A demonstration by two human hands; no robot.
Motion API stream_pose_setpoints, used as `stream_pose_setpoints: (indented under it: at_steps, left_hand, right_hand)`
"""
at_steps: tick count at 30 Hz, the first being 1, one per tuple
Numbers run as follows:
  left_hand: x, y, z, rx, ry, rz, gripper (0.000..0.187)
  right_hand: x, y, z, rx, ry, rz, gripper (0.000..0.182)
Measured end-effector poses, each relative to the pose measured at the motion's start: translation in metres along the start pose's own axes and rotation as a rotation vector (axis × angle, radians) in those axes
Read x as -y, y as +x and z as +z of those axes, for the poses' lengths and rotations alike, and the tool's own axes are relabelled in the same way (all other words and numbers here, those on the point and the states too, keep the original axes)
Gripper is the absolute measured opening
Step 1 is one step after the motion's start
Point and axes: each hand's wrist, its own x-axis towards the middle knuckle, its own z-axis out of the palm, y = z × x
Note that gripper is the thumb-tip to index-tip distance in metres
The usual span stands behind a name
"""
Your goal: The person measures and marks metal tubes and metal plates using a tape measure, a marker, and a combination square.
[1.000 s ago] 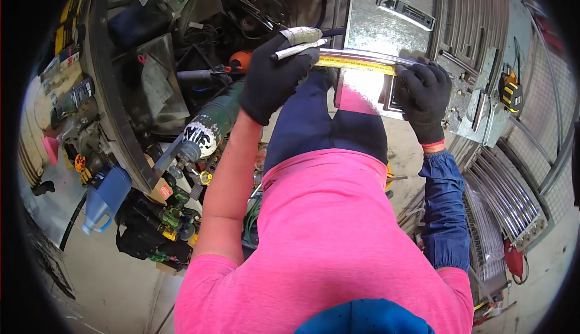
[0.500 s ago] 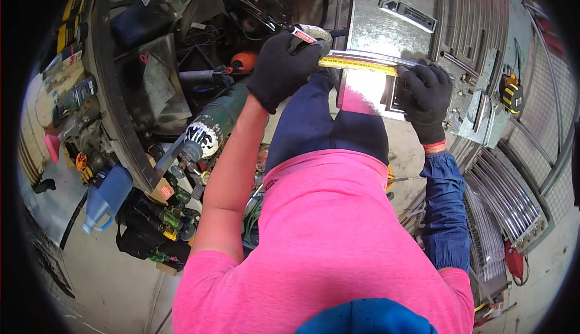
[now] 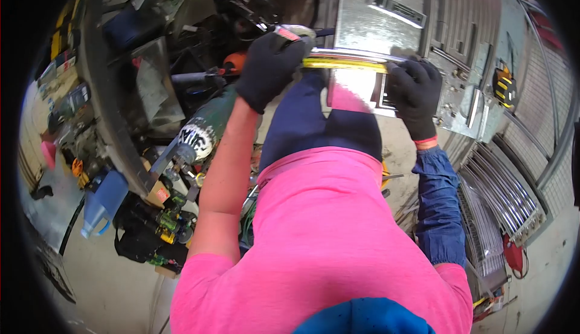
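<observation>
Both my hands wear black gloves and are closed. My left hand grips one end of a stretched yellow measuring tape, with a small red-and-white object showing at its thumb side. My right hand closes over the other end of the tape, its fingers curled at the edge of the workbench. A shiny thin metal tube runs alongside the tape between both hands. What lies inside each fist is hidden by the gloves.
On the metal workbench lie a level-like tool and metal strips; a black-and-yellow tape measure sits at right. A green gas cylinder stands left of my legs. Racked metal tubes are at lower right.
The view has shifted slightly, so hands, tape and bench appear a little farther left. Both hands keep their hold on the tape, which stays stretched between them.
</observation>
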Motion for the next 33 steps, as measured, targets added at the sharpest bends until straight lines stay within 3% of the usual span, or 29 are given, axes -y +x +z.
stream_pose_setpoints:
  at_steps: [6,8,18,26,33]
  left_hand:
    - [-0.001,-0.001,0.008,-0.041,-0.105,-0.042,0.025]
    - [0.001,-0.004,0.000,0.014,-0.078,-0.212,0.031]
    - [-0.005,-0.002,-0.001,0.067,-0.058,-0.161,0.030]
    - [-0.006,0.000,0.005,-0.017,-0.300,-0.225,0.027]
    - [0.001,0.011,-0.004,0.072,-0.160,-0.107,0.036]
  right_hand:
    - [-0.001,-0.004,0.001,-0.007,-0.044,0.046,0.035]
    - [-0.003,-0.002,-0.001,0.030,0.012,0.049,0.034]
    - [0.000,-0.004,-0.001,-0.012,-0.006,0.043,0.031]
    - [0.000,-0.001,-0.003,-0.023,0.011,0.046,0.025]
    - [-0.001,-0.008,0.000,-0.060,0.020,0.051,0.023]
